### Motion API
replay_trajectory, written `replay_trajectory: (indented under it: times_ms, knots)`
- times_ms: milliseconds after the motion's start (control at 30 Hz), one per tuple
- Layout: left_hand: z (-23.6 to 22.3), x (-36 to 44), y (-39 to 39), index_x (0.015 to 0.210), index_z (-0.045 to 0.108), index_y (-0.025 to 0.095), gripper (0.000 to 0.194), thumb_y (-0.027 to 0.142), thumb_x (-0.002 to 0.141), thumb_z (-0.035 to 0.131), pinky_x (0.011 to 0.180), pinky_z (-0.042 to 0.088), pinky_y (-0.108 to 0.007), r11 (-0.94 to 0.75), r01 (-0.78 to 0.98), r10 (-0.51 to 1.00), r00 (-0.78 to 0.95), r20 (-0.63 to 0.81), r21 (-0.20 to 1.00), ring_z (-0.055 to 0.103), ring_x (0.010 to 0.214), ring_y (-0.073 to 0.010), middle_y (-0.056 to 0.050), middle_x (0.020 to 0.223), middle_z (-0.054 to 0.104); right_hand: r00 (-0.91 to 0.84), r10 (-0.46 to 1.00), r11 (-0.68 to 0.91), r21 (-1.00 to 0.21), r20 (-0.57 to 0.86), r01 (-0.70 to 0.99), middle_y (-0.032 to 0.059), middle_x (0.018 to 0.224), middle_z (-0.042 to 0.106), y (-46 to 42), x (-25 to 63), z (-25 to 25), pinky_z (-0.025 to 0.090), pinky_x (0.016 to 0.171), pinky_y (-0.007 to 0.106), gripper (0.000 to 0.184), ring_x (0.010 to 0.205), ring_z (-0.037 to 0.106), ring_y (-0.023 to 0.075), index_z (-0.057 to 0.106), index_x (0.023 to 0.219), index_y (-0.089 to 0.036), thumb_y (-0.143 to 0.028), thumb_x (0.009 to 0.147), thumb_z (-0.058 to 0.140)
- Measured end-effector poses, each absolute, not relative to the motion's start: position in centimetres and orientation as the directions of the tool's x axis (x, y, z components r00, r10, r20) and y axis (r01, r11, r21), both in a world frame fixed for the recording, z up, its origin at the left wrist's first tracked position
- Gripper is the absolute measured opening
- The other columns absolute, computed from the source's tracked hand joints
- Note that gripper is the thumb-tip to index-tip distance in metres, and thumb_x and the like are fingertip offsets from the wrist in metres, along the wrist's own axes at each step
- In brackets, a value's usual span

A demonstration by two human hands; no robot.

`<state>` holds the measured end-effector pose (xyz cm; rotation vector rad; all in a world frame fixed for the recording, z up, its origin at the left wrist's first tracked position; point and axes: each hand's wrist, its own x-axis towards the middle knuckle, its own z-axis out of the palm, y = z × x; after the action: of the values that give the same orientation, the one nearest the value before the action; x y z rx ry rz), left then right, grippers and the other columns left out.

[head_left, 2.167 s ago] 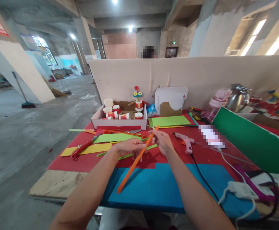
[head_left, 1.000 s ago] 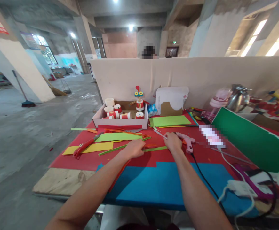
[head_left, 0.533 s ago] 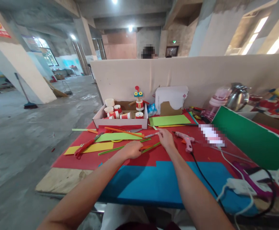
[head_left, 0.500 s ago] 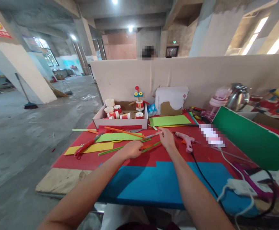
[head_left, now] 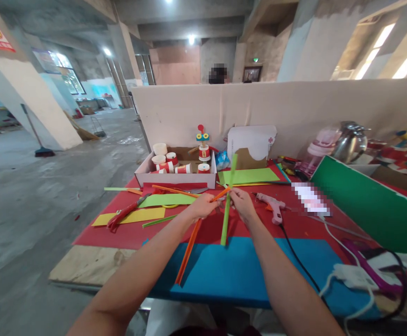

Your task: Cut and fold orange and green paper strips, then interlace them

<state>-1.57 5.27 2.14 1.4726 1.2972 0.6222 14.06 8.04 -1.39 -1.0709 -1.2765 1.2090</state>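
My left hand [head_left: 202, 206] is closed around a folded orange paper strip [head_left: 188, 253]. One end of it points toward me over the blue sheet, and the other pokes out past my fingertips. Between the fingers of my right hand [head_left: 242, 203] is a narrow green paper strip [head_left: 225, 226], held nearly upright. The two strips cross close to my fingertips; whether they touch I cannot tell. A pink glue gun [head_left: 275, 207] lies just right of my right hand. Left of my left hand are a green paper piece [head_left: 164, 200] and another thin green strip [head_left: 158, 221].
Red-handled scissors [head_left: 121, 215] lie on yellow paper [head_left: 100, 219] at the left. Behind stands a white box [head_left: 175, 180] of paper cups with a cup figure [head_left: 204, 151]. A green panel [head_left: 368, 200], phone [head_left: 310, 198] and power cables occupy the right. Blue paper [head_left: 259, 275] covers the near edge.
My right hand has picked the green strip up from the table and turned it upright. My left hand has kept the orange strip and risen slightly toward the right hand.
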Motion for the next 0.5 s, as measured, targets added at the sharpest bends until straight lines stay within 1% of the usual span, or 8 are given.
replay_trajectory:
  times_ms: [67,133,200,267,333,400,467,500]
  knots:
    - [1.8,-1.5,6.2,0.072,0.068,0.014,0.019,0.029,0.083,0.062,0.034,0.020,-0.020,0.115,0.464,0.930,0.262,-0.260,0.879,0.033,0.032,-0.0053,0.003,0.051,0.058,0.029,0.997,0.074,-0.989,0.071,-0.129,-0.0068,0.045,0.042,8.2,15.0,-1.0,0.021,0.035,0.020,0.038,0.038,0.032,0.0071,0.052,0.066,-0.022,-0.057,0.067,0.063]
    - [1.6,-1.7,7.3,0.062,0.066,0.013,0.020,0.024,0.079,0.065,0.035,0.020,-0.020,0.115,0.497,0.937,0.232,-0.260,0.860,0.034,0.032,-0.0056,0.003,0.046,0.054,0.075,0.997,0.037,-0.980,0.023,-0.193,-0.0080,0.044,0.038,8.3,15.8,-0.5,0.017,0.033,0.020,0.035,0.036,0.028,0.0062,0.050,0.063,-0.022,-0.055,0.067,0.062]
    - [1.7,-2.0,8.2,0.060,0.064,0.012,0.024,0.024,0.081,0.063,0.035,0.019,-0.021,0.122,0.488,0.951,0.192,-0.242,0.864,0.031,0.031,-0.0055,0.003,0.042,0.049,0.044,0.999,-0.003,-0.980,-0.012,-0.198,-0.0087,0.043,0.036,8.1,16.1,-0.1,0.015,0.031,0.019,0.034,0.034,0.025,0.0051,0.049,0.061,-0.022,-0.052,0.066,0.062]
    - [1.9,-2.5,8.5,0.070,0.067,0.011,0.026,0.027,0.088,0.055,0.035,0.019,-0.021,0.121,0.463,0.964,0.156,-0.215,0.878,0.028,0.031,-0.0048,0.004,0.045,0.050,-0.006,0.999,-0.048,-0.980,-0.047,-0.191,-0.0086,0.042,0.038,7.7,15.9,0.2,0.014,0.030,0.018,0.031,0.033,0.024,0.0041,0.051,0.060,-0.021,-0.048,0.065,0.064]
    - [2.1,-3.2,8.0,0.089,0.068,0.011,0.027,0.030,0.092,0.049,0.035,0.020,-0.020,0.114,0.336,0.971,0.163,-0.177,0.935,0.025,0.033,-0.0033,0.002,0.058,0.058,-0.108,0.991,-0.099,-0.981,-0.081,-0.167,-0.0075,0.043,0.044,7.2,15.4,0.4,0.013,0.029,0.017,0.030,0.032,0.024,0.0031,0.054,0.061,-0.019,-0.046,0.065,0.065]
    - [2.1,-3.9,7.1,0.102,0.066,0.013,0.028,0.034,0.092,0.049,0.035,0.020,-0.018,0.125,0.130,0.968,0.200,-0.149,0.984,0.024,0.034,-0.0018,0.000,0.068,0.062,-0.280,0.955,-0.140,-0.983,-0.102,-0.121,-0.0060,0.045,0.050,6.6,14.6,0.4,0.016,0.027,0.016,0.030,0.031,0.025,0.0023,0.058,0.064,-0.017,-0.046,0.067,0.066]
    - [1.9,-4.5,6.4,0.102,0.065,0.013,0.033,0.042,0.090,0.053,0.034,0.017,-0.017,0.175,-0.035,0.957,0.240,-0.162,0.984,0.023,0.033,-0.0013,0.001,0.064,0.060,-0.456,0.883,-0.156,-0.985,-0.108,-0.070,-0.0049,0.048,0.055,6.0,14.0,0.3,0.021,0.027,0.016,0.033,0.030,0.027,0.0020,0.061,0.068,-0.016,-0.048,0.071,0.066]
    - [1.8,-4.8,6.2,0.099,0.065,0.013,0.036,0.046,0.088,0.056,0.033,0.015,-0.017,0.205,-0.068,0.951,0.247,-0.183,0.976,0.022,0.033,-0.0012,0.002,0.060,0.057,-0.520,0.847,-0.155,-0.987,-0.109,-0.046,-0.0046,0.049,0.057,5.7,13.7,0.3,0.024,0.028,0.016,0.035,0.030,0.029,0.0021,0.061,0.069,-0.016,-0.050,0.073,0.066]
